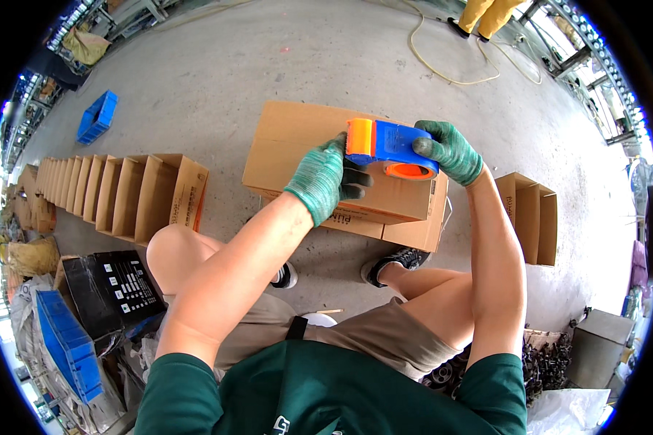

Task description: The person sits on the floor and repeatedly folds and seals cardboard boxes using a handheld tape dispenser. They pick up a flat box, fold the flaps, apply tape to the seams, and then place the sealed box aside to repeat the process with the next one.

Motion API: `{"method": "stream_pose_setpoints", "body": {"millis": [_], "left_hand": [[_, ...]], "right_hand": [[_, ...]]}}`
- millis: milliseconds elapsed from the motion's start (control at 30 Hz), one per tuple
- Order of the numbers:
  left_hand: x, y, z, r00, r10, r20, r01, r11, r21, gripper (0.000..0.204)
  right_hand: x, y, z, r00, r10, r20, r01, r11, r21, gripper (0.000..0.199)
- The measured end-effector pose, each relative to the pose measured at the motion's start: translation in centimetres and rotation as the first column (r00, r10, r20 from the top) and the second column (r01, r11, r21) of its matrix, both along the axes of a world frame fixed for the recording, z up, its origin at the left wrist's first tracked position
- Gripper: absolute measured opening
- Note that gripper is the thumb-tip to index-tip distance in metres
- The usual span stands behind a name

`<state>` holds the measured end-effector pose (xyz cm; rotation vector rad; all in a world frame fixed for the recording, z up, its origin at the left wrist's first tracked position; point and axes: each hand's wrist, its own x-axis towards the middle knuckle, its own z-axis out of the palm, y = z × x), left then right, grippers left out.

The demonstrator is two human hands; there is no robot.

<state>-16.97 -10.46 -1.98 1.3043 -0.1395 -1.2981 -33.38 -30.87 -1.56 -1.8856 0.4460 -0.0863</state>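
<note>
Holding the likely light, rigid tape dispenser (397, 143) above the box (283, 141), right hand (453, 151) sensibly clasps its rear; whether left hand (321, 176) grips is unclear.

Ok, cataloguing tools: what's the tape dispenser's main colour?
The tape dispenser is mainly blue: see head view.

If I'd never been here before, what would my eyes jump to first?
Probably the bright blue-and-orange tape dispenser just above the picture's middle, held by the green-gloved right hand, with the green-gloved left hand at its orange end. Next might come the big brown cardboard box beneath it, then the long row of open boxes on the left.
</note>
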Motion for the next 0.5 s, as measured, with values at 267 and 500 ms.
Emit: {"method": "stream_pose_setpoints", "body": {"millis": [267,500], "left_hand": [[5.6,1.3,-3.8,0.18,-0.082,0.98,-0.191,0.975,0.117,0.037],[16.5,6.4,-7.2,0.689,0.361,0.629,-0.434,0.9,-0.041,0.032]], "right_hand": [[1.1,1.5,2.3,0.995,0.028,-0.093,-0.033,0.998,-0.051,0.045],[4.0,3.6,2.9,0.985,-0.01,-0.17,-0.016,0.988,-0.151,0.044]]}}
